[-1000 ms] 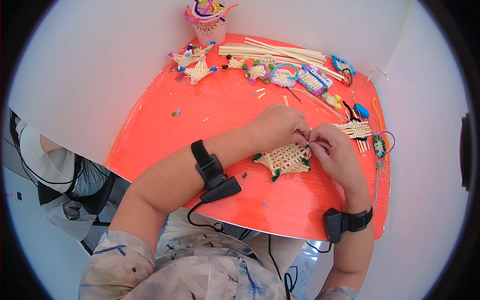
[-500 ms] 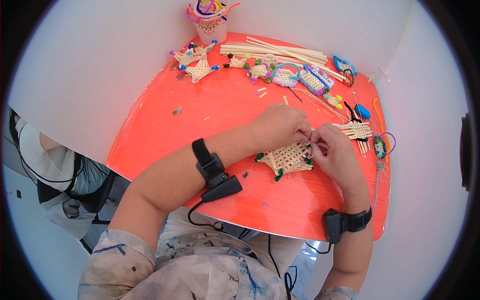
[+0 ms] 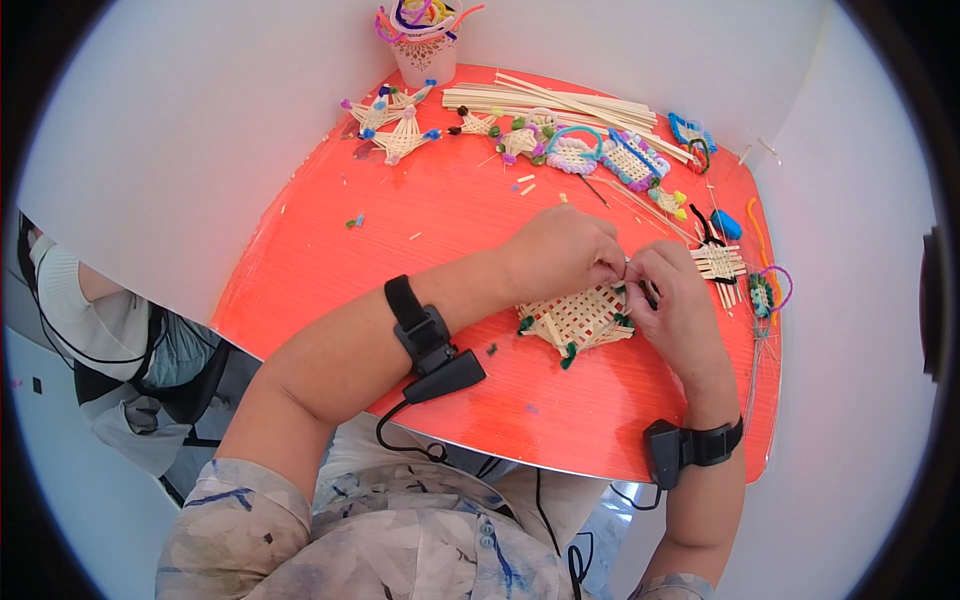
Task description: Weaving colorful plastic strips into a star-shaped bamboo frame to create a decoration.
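Note:
A woven bamboo-strip piece (image 3: pixel 577 318) with dark green fuzzy ties at its corners lies just in front of my hands, its far part hidden beneath them. My left hand (image 3: pixel 572 252) is closed, thumb and forefinger pinched at the piece's far right corner. Against those fingertips my right hand (image 3: pixel 668 285) is pinched too, its curled fingers meeting them by a green tie (image 3: pixel 622 290). Whatever thin thing sits between the fingertips is too small and covered to make out.
Bundled bamboo strips (image 3: pixel 550 103) lie along the back. Star-shaped weavings (image 3: pixel 404 140) and a purple-edged weaving (image 3: pixel 634 160) rest nearby. A pink pot (image 3: pixel 425 62) holds fuzzy stems. To the right are a black-tied weaving (image 3: pixel 718 262) and a blue object (image 3: pixel 726 224). A person's sleeve (image 3: pixel 85 320) shows left.
The woven piece has shifted slightly right and toward me. A white strand that stuck out beyond my right hand no longer shows. Both hands stay pinched together at nearly the same place.

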`<move>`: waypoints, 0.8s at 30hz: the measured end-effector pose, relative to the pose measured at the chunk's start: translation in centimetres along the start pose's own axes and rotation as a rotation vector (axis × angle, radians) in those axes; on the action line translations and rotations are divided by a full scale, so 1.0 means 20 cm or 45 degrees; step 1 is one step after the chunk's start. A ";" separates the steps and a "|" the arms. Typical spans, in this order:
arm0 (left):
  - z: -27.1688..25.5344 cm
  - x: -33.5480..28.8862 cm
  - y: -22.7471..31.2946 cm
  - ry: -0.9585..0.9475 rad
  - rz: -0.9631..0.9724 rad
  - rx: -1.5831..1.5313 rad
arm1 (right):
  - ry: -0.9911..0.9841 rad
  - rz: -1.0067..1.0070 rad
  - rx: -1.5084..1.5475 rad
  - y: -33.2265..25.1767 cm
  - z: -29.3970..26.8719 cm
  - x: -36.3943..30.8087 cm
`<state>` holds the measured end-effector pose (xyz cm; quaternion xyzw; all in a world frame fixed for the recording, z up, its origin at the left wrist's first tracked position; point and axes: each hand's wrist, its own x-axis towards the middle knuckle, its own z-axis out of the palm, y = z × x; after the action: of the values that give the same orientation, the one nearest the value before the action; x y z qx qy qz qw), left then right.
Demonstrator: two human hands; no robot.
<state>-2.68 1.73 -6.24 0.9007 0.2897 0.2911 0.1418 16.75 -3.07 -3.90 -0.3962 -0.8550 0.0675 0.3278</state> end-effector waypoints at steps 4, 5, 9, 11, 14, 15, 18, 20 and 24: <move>-0.01 0.00 0.01 0.014 -0.017 -0.031 | 0.013 -0.145 -0.104 -0.01 -0.01 0.02; -0.01 0.00 0.02 0.014 -0.018 -0.028 | 0.023 -0.156 -0.101 -0.01 -0.01 0.02; 0.00 0.00 0.02 0.013 -0.032 -0.033 | 0.004 -0.147 -0.087 -0.01 -0.01 0.02; -0.01 0.00 0.02 0.003 -0.042 -0.041 | -0.011 -0.154 -0.091 -0.01 -0.01 0.02; -0.02 0.00 0.02 -0.005 -0.037 -0.031 | -0.035 -0.169 -0.096 -0.02 -0.02 0.03; -0.01 0.00 0.02 -0.005 -0.037 -0.033 | -0.045 -0.172 -0.100 -0.02 -0.02 0.02; -0.01 0.00 0.03 0.028 -0.007 -0.020 | -0.067 -0.156 -0.045 -0.01 -0.02 0.02; -0.02 0.00 0.04 0.017 -0.011 -0.017 | -0.078 -0.168 -0.060 -0.02 -0.03 0.02; -0.01 0.00 0.04 -0.005 0.011 0.027 | -0.135 0.102 0.085 0.01 -0.01 0.01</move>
<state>-2.53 1.18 -5.69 0.9040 0.2886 0.2867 0.1315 17.02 -2.83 -3.78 -0.4148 -0.8519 0.1299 0.2920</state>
